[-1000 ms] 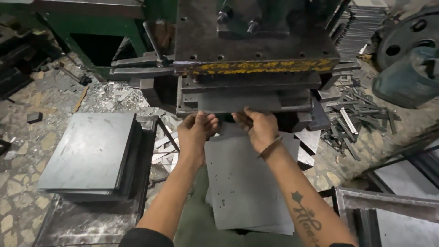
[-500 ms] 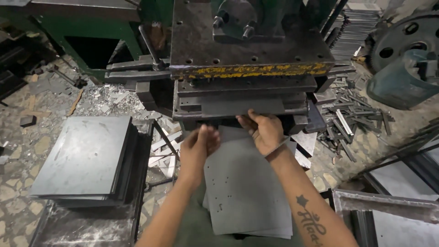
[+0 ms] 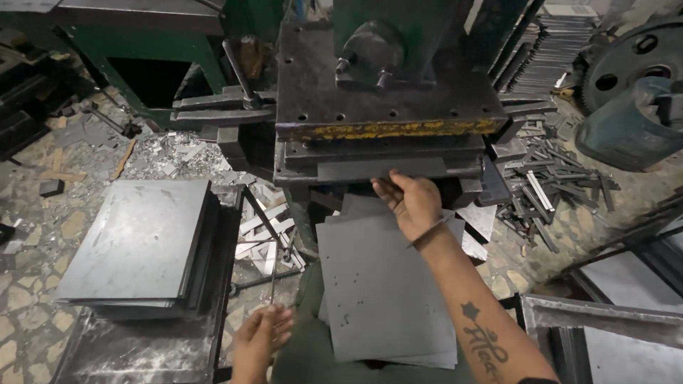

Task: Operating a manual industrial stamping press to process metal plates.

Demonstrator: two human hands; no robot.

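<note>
Sheet metal [image 3: 384, 284] lies under the right hand [image 3: 413, 203], whose fingers press its far edge at the press [image 3: 377, 128]. Left hand [image 3: 260, 341] has let go, now open, empty, pulled back low beside the stacked sheets [image 3: 135, 245].

Dim workshop, cracked stone floor [image 3: 43, 235] strewn with metal scraps [image 3: 551, 188]

The rough stone floor [image 3: 28, 313] is littered with metal offcuts [image 3: 178, 153] — a stack of grey steel sheets [image 3: 139, 245] is laid on a low stand at the left, and loose metal strips [image 3: 548, 188] are heaped at the right.
</note>
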